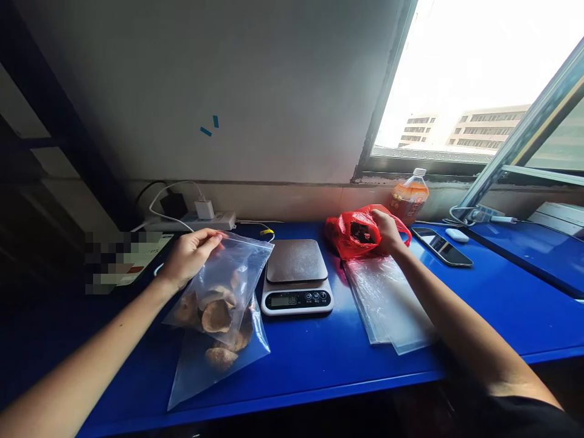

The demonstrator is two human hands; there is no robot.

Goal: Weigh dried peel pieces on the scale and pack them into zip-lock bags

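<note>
Left hand [196, 252] pinching clear bag [250, 261]; right hand [387, 234] gripping red bag [338, 234]; scale [296, 264] back from desk edge [319, 390].

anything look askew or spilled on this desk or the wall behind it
No spill shows. The flat clear plastic bags on the right are stacked unevenly, their near edges out of line, and two blue strips on the wall sit at mismatched angles.

Grey wall [283, 91] w/ bright window [447, 67] upper R, bldgs [490, 128] outside, blue tabletop [314, 356] below.
</note>
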